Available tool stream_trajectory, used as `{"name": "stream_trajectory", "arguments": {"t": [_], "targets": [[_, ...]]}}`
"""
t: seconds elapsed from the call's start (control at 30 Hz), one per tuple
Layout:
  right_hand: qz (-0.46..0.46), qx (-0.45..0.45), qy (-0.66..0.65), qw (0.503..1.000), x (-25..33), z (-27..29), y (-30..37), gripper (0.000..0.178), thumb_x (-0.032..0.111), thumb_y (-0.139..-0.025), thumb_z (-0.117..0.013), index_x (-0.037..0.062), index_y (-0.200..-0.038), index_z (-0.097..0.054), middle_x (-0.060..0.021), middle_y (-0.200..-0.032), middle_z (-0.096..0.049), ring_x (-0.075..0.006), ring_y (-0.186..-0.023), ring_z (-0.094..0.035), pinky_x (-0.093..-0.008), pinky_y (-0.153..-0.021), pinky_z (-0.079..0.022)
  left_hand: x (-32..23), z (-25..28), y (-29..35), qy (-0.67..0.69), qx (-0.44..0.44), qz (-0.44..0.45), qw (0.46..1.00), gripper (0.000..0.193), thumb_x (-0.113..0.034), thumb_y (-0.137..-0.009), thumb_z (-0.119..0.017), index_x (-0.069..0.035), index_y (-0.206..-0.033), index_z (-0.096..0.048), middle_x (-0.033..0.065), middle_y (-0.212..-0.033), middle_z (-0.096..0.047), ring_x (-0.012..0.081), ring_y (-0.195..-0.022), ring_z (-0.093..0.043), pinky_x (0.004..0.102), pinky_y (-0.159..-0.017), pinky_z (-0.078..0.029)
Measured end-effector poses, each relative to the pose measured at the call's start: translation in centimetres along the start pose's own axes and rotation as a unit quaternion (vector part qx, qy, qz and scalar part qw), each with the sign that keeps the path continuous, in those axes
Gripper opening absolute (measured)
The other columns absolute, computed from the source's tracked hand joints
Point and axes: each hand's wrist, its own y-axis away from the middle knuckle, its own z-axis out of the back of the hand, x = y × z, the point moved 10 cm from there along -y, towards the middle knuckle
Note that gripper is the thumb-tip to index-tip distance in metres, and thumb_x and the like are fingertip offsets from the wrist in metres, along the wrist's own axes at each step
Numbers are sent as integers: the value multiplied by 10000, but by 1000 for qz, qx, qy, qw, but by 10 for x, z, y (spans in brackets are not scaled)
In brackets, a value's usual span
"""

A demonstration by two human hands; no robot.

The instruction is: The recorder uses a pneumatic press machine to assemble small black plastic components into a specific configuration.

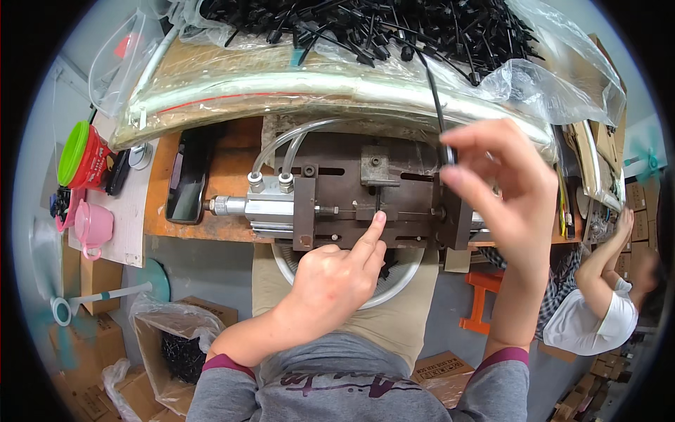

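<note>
My right hand (510, 186) is raised at the right of a dark metal fixture (415, 228). Its thumb and fingertips pinch a black plastic piece with a long thin strap (437, 98), which points up toward the heap. My left hand (334, 281) reaches in from below with its index finger stretched out and its other fingers curled. That fingertip rests at a small black part (380, 200) in the middle of the fixture, under a metal block (375, 166). A silver pneumatic cylinder (271, 211) with clear hoses (295, 133) sits at the fixture's left end.
A heap of black strapped pieces (373, 32) lies on plastic sheeting behind the fixture. Left are a phone (188, 169), a pink cup (93, 225) and a red tub (86, 158). A white-rimmed basket (404, 288) sits on my lap. Another person (598, 309) is at right.
</note>
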Motion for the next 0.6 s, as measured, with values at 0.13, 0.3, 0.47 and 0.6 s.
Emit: {"name": "stream_trajectory", "arguments": {"t": [0.13,0.3,0.47,0.6], "targets": [[81,7,171,982,30,-8,34,285,-62,-708,-714,9,-981,-670,-146,-1083,-603,-253,-928,-627,-306,-780,-529,-2,4,-2,4,31,-17,999,252,-186,-725,-754,-68,-931,-670,79,-1173,-655,149,-523,-576,254,-515,-471],[72,51,205,975,8,-45,89,299,-88,-712,-680,-55,-1003,-621,-221,-1229,-577,-318,-1001,-637,-363,-799,-540,11,73,-32,60,-70,-44,995,230,-138,-733,-755,-78,-945,-690,62,-960,-711,162,-619,-637,245,-541,-470],[43,57,246,967,-14,-77,122,238,-29,-727,-649,-51,-963,-621,-209,-1250,-582,-268,-799,-646,-333,-710,-522,-16,102,-48,670,-21,-70,739,128,34,-779,-654,28,-907,-668,111,-854,-675,220,-723,-649,278,-630,-488],[94,77,287,950,0,-97,111,245,4,-724,-631,-53,-963,-618,-234,-1246,-582,-209,-694,-611,-302,-665,-495,-71,84,-20,901,31,-174,397,162,59,-845,-582,68,-1002,-618,198,-1096,-576,217,-802,-597,285,-661,-481]]}}
